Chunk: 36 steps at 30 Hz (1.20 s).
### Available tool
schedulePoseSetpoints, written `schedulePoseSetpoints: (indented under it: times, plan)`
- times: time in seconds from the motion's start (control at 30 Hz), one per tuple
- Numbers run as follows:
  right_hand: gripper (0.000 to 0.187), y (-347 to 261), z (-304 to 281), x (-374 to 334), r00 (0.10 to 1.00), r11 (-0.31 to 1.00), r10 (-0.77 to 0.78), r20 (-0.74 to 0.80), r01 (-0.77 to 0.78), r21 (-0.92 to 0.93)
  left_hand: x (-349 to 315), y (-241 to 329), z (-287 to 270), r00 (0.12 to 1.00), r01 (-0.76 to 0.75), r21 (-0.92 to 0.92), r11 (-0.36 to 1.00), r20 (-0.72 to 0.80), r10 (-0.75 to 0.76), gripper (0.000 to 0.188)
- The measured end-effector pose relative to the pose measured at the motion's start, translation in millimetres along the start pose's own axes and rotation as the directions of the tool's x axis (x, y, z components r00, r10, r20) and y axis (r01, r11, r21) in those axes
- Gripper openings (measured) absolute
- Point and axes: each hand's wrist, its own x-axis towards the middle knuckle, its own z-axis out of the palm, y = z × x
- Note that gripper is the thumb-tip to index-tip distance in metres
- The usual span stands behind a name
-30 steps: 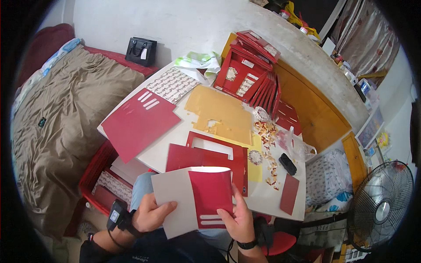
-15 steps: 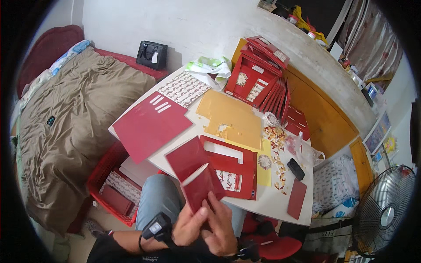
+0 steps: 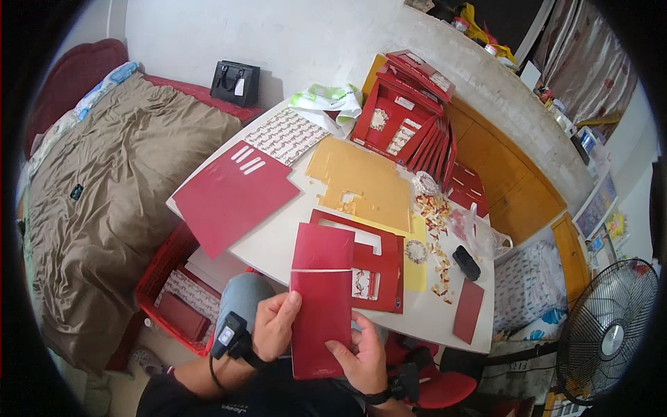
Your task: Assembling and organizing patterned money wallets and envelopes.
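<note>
Now both hands clamped on folded red card (image 3: 322, 300), held upright over lap at near edge of white table (image 3: 278, 240). Left hand (image 3: 275, 324) grips card's left edge, thumb on front. Right hand (image 3: 363, 353) grips lower right corner, fingers on front. Card's upper half overlaps red cut-out sheet (image 3: 369, 258) lying on table. Large red sheet (image 3: 235, 194) lies to left, gold sheet (image 3: 363, 182) beyond.

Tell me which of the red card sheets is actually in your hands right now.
The folded red card, creased across its middle and held upright at the table's near edge by left hand and right hand; the large red sheet lies flat on the table, untouched.
</note>
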Motion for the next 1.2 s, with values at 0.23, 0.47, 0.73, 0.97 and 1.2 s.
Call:
schedulePoseSetpoints:
  times: [0.23,0.47,0.73,0.97,1.2]
  plan:
    - [0.062,-3,9,-11,0.989,0.992,-0.129,-0.068,0.129,0.004,5,10,12,0.99,-0.07,0.308,0.949,-0.094,0.103,0.034]
    - [0.032,-20,-20,-12,0.982,0.925,-0.191,-0.016,0.174,-0.338,0,2,6,0.997,0.011,0.05,0.999,-0.082,-0.007,0.029]
    - [0.032,-32,-30,-9,0.898,0.684,-0.364,-0.249,0.076,-0.726,-16,-3,9,0.932,-0.362,0.587,0.724,0.249,0.264,0.06]
    - [0.057,-15,-9,-11,0.83,0.55,-0.551,-0.085,0.285,-0.785,-34,-24,21,0.834,-0.533,0.362,0.765,0.378,0.402,0.114]
    - [0.055,-3,4,-12,0.74,0.507,-0.671,-0.045,0.414,-0.756,-34,-11,32,0.944,-0.305,0.392,0.868,0.247,0.22,0.084]
